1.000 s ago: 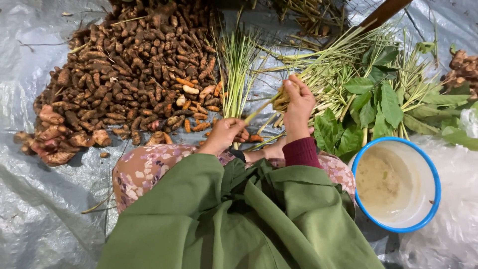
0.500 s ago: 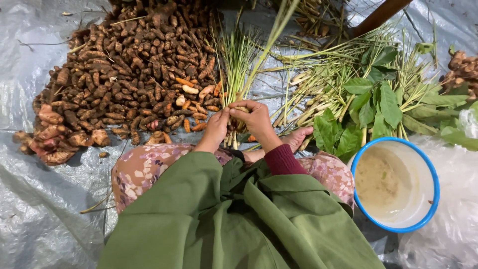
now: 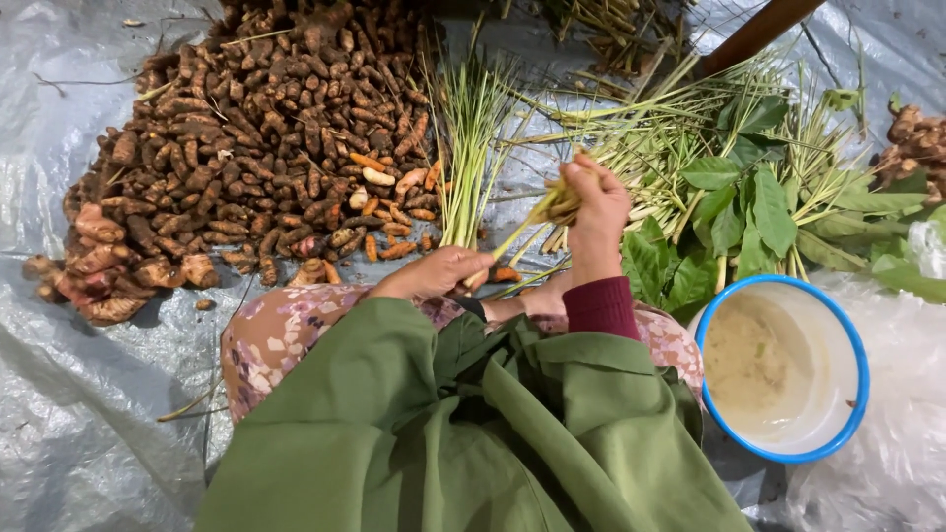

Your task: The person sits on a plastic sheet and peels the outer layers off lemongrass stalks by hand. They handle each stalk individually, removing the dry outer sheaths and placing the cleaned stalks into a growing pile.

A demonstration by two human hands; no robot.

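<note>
My right hand is raised over the loose lemongrass stalks and is closed around the pale, stringy end of one thin stalk. That stalk slants down and left to my left hand, which pinches its lower end just above my floral-clothed knee. A small upright bunch of green lemongrass lies right behind my left hand. My green sleeves fill the lower part of the view.
A large pile of brown roots with orange cut ends covers the grey plastic sheet at left. Broad green leaves lie at right. A white bowl with a blue rim stands near my right knee.
Half a second ago both hands were together at the upright bunch. My right hand has since swung right and up, drawing one stalk with it; my left hand dropped slightly.
</note>
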